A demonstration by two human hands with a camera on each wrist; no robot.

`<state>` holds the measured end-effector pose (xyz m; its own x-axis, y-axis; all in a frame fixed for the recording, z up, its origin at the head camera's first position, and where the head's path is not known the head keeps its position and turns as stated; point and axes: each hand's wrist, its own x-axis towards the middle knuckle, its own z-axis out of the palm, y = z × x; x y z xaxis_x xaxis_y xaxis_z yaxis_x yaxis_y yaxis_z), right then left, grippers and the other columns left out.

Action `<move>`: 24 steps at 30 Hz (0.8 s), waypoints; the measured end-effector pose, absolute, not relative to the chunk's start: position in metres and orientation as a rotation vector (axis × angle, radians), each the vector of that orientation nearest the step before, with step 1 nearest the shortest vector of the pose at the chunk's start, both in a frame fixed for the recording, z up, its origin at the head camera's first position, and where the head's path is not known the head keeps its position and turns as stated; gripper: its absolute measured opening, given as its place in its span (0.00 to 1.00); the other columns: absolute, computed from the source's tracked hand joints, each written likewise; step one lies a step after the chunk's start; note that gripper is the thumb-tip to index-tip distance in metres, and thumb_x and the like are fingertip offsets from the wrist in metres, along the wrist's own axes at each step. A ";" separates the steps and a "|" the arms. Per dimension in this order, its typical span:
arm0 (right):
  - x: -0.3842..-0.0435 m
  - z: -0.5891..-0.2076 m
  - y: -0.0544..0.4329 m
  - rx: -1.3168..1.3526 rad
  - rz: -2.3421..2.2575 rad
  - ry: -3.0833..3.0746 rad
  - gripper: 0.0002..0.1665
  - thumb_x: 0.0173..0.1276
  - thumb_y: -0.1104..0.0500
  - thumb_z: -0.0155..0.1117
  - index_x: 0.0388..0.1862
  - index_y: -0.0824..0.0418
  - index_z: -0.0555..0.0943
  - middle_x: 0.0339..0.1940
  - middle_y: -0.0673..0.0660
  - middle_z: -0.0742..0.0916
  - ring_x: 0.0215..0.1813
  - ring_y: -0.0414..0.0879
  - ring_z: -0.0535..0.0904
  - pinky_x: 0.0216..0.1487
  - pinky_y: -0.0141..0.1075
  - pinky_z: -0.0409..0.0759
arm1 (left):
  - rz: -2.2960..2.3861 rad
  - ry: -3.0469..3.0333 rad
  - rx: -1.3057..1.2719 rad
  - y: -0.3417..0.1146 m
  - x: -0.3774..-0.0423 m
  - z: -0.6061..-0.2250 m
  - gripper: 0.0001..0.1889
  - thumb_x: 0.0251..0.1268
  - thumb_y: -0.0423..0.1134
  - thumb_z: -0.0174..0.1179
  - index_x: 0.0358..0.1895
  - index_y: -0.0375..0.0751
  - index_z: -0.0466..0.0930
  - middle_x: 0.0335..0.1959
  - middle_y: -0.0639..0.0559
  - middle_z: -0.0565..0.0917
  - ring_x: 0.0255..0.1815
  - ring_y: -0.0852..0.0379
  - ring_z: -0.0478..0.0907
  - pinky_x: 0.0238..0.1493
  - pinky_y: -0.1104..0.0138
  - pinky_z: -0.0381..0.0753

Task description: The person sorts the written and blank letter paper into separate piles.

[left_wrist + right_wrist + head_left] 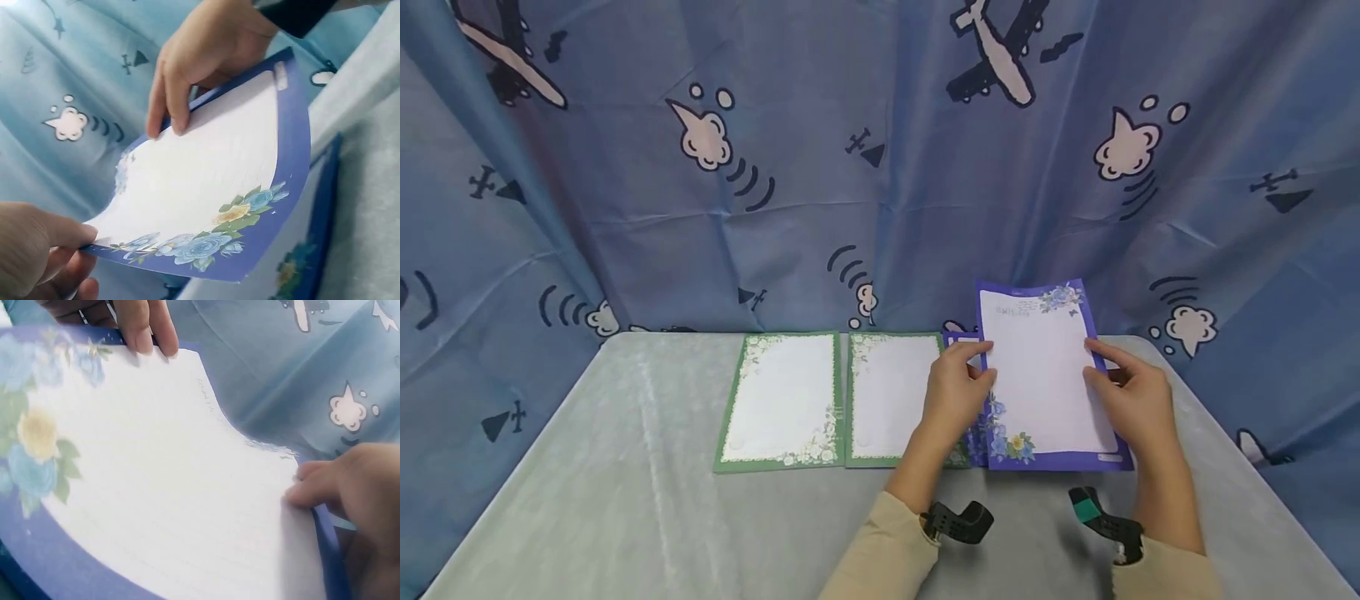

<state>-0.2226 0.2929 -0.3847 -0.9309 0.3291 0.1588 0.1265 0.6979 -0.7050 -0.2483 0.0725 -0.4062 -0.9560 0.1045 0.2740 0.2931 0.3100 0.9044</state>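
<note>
purple-bordered sheet (pixel 1048 375) bowed between left hand (pixel 951 392) and right hand (pixel 1138 404), both pinching its edges, two green-bordered sheets (pixel 786 400) lying left!

Smooth paper sheet (pixel 1048 379), cloth curtain (pixel 797 125)

Head view: diffuse, even light; faint soft shadows on the pale grey bench (pixel 625 500). Left-wrist view: upper-left corner overexposed. Right-wrist view: hazy; white, blue-bordered, flower-printed paper sheet (pixel 175 456) washed out, softly blurred.
</note>
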 end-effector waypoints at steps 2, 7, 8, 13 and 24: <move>-0.225 -0.389 0.292 -0.352 1.052 -2.662 0.28 0.77 0.58 0.55 0.74 0.54 0.72 0.70 0.68 0.78 0.48 0.51 0.74 0.31 0.18 0.70 | -1.680 -2.425 -0.367 0.074 -0.249 -0.412 0.19 0.66 0.32 0.66 0.60 0.43 0.84 0.54 0.47 0.85 0.25 0.71 0.69 0.26 0.77 0.71; -0.231 -0.402 0.293 -0.382 1.054 -2.693 0.28 0.77 0.60 0.55 0.75 0.54 0.71 0.70 0.69 0.77 0.51 0.55 0.74 0.30 0.20 0.69 | -1.572 -2.496 -0.338 0.076 -0.253 -0.426 0.19 0.64 0.32 0.66 0.59 0.42 0.84 0.51 0.46 0.85 0.26 0.68 0.71 0.29 0.76 0.71; -0.233 -0.406 0.292 -0.380 1.054 -2.698 0.28 0.76 0.60 0.55 0.75 0.55 0.72 0.70 0.70 0.77 0.51 0.56 0.75 0.31 0.21 0.70 | -1.541 -2.513 -0.325 0.076 -0.254 -0.429 0.19 0.64 0.32 0.67 0.59 0.42 0.85 0.51 0.46 0.86 0.28 0.67 0.72 0.31 0.75 0.73; -0.241 -0.423 0.291 -0.334 1.057 -2.729 0.29 0.75 0.62 0.56 0.74 0.58 0.72 0.68 0.72 0.78 0.52 0.59 0.76 0.36 0.28 0.72 | -1.407 -2.590 -0.270 0.074 -0.259 -0.443 0.19 0.62 0.33 0.68 0.58 0.42 0.86 0.52 0.46 0.86 0.35 0.60 0.79 0.37 0.71 0.76; -0.246 -0.456 0.290 -0.314 1.041 -2.715 0.29 0.72 0.65 0.55 0.72 0.62 0.74 0.64 0.74 0.80 0.54 0.64 0.76 0.49 0.51 0.78 | -1.186 -2.702 -0.253 0.075 -0.260 -0.463 0.20 0.57 0.34 0.70 0.56 0.42 0.87 0.51 0.46 0.87 0.52 0.50 0.86 0.48 0.62 0.85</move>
<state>-0.2460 0.2900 -0.4557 -0.9539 0.2735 0.1239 0.1206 0.7269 -0.6761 -0.2595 0.0753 -0.4635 -0.9693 0.0831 0.2315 0.2266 0.6674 0.7094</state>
